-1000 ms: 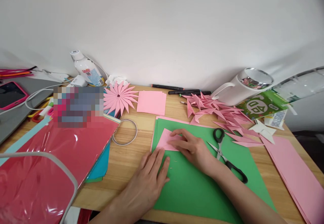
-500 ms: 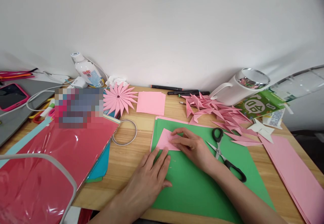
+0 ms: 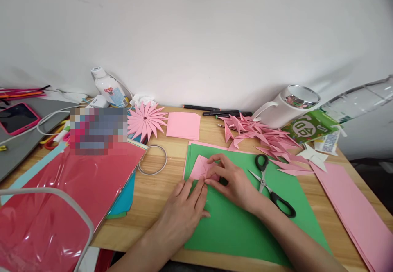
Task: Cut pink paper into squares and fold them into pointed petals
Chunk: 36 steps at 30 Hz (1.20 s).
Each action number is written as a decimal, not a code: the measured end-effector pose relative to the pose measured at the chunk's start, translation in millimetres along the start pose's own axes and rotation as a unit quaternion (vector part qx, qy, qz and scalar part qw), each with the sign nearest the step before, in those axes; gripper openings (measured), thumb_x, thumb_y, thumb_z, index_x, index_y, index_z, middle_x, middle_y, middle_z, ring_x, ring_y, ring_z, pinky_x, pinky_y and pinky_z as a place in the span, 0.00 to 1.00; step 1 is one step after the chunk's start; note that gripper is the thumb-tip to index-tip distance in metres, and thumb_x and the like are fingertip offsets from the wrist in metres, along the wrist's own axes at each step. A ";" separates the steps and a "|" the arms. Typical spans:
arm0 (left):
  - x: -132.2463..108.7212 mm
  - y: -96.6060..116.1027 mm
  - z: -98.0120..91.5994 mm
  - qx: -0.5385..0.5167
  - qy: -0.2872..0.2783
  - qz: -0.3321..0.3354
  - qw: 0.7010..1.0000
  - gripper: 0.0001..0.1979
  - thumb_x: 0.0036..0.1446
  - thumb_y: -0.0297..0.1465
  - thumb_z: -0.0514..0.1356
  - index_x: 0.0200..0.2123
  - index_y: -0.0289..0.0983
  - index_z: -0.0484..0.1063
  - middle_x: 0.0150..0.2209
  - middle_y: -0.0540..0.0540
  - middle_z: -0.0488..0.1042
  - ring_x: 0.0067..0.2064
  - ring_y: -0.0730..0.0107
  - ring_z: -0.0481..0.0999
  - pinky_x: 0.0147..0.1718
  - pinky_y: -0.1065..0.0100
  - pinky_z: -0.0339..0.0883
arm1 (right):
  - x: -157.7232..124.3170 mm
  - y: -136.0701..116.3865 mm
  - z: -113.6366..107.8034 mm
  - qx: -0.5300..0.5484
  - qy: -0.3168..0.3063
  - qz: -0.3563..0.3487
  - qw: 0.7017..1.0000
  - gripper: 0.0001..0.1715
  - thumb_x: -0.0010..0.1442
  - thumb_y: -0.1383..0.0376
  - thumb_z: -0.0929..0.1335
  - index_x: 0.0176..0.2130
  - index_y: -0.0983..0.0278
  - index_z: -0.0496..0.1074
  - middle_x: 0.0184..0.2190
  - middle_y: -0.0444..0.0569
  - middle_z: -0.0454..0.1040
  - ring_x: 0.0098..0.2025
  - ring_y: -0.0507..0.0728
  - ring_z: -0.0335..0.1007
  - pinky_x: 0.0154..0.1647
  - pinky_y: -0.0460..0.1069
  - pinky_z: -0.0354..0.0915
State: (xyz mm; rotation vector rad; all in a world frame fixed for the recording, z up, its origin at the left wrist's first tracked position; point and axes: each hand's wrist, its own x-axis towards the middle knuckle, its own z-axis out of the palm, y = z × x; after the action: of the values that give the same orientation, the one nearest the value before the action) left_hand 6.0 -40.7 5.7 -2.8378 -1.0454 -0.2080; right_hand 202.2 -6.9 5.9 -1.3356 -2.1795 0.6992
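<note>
Creased pink paper (image 3: 199,166), partly folded, below frame centre, left hand (image 3: 183,207) flat against its edge, right hand (image 3: 236,182) pinching it

Smooth matt pink paper (image 3: 200,166) with crisp creases, lower centre; matt green paper (image 3: 245,227) beneath; pale wood tabletop (image 3: 150,194), grained and faintly sheeny; glossy clear plastic wrap (image 3: 80,194) with hard highlights, lower left; scissors (image 3: 263,181) at lower right, shiny metal blades, black plastic-looking handles; smooth white mug (image 3: 278,110), right of centre, its lid (image 3: 301,96) mirror-bright; matt wall (image 3: 196,38) above.
</note>
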 end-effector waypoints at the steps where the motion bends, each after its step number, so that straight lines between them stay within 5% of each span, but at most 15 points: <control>1: 0.0 0.2 0.3 0.001 0.001 0.001 1.000 0.25 0.59 0.43 0.53 0.52 0.32 0.67 0.54 0.40 0.70 0.51 0.55 0.68 0.47 0.57 0.60 | -0.3 -2.5 0.6 -0.023 -0.002 -0.003 1.000 0.07 0.61 0.64 0.64 0.35 0.63 0.71 0.46 0.53 0.65 0.26 0.48 0.67 0.28 0.47 0.66; 8: 2.4 0.0 -1.8 0.006 0.014 0.001 1.000 0.23 0.59 0.44 0.53 0.48 0.32 0.70 0.52 0.43 0.72 0.49 0.55 0.70 0.46 0.58 0.61 | 0.3 -10.4 1.8 -0.165 -0.002 -0.009 0.986 0.12 0.63 0.64 0.61 0.35 0.63 0.72 0.39 0.53 0.65 0.33 0.54 0.67 0.23 0.44 0.59; 17: 2.1 1.1 -0.9 0.030 0.025 0.006 0.999 0.24 0.59 0.44 0.53 0.50 0.32 0.70 0.54 0.44 0.71 0.48 0.56 0.71 0.44 0.59 0.64 | -2.7 -7.6 -20.8 -0.212 -0.091 0.006 0.973 0.11 0.62 0.66 0.63 0.31 0.63 0.72 0.32 0.49 0.68 0.35 0.55 0.68 0.27 0.45 0.58; 25: 2.9 4.0 -2.8 0.038 -0.002 0.010 0.999 0.26 0.59 0.43 0.53 0.53 0.31 0.66 0.55 0.41 0.69 0.51 0.53 0.70 0.48 0.55 0.64 | -9.1 6.2 -34.5 -0.091 -0.122 0.029 0.988 0.10 0.61 0.65 0.64 0.29 0.64 0.71 0.27 0.45 0.70 0.27 0.52 0.65 0.28 0.46 0.58; 31: 1.2 -9.6 0.6 -0.013 0.004 0.047 0.999 0.26 0.57 0.44 0.54 0.53 0.32 0.66 0.55 0.43 0.68 0.58 0.51 0.65 0.54 0.55 0.61 | -3.6 20.3 -24.2 0.032 0.075 0.063 0.995 0.09 0.61 0.64 0.63 0.34 0.65 0.71 0.30 0.48 0.72 0.30 0.53 0.67 0.30 0.47 0.64; 36: 1.3 -23.1 0.0 -0.081 -0.009 0.063 0.995 0.26 0.58 0.44 0.54 0.53 0.32 0.66 0.54 0.40 0.69 0.60 0.53 0.61 0.57 0.52 0.58 | -3.1 22.4 -10.4 0.023 0.100 0.006 0.995 0.15 0.62 0.67 0.63 0.49 0.63 0.69 0.44 0.53 0.72 0.42 0.57 0.70 0.43 0.52 0.68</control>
State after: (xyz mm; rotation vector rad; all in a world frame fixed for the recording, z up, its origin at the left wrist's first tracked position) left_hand -8.0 -22.4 7.2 -3.0430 -0.8872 -0.2664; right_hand 224.7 0.9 -1.1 -1.3354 -1.9859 0.5896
